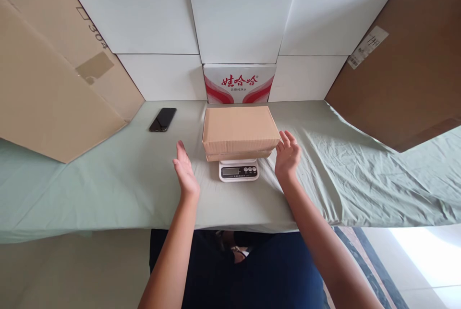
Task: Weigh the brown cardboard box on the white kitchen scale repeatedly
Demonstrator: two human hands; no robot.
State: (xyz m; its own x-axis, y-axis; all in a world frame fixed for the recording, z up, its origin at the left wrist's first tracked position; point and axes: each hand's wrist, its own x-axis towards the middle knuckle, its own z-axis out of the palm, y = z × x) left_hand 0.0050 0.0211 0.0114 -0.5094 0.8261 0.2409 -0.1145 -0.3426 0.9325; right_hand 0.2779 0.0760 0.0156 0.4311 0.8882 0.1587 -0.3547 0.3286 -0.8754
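A brown cardboard box [240, 126] rests on a white digital kitchen scale [239, 171], covering its weighing plate. The scale's display and buttons face me; no reading can be made out on the display. To the left of the box, my left hand [185, 169] is held open, fingers apart from the cardboard and nothing in it. My right hand [288, 156] is open beside the box's right front corner, its fingers slightly bent. Whether those fingertips touch the cardboard I cannot tell.
A black smartphone [163, 119] lies at the back left on the green tablecloth [118, 189]. Large cardboard panels stand at the left [61, 73] and right [406, 68]. White panels [237, 20] and a red-and-white printed carton [239, 84] close off the back.
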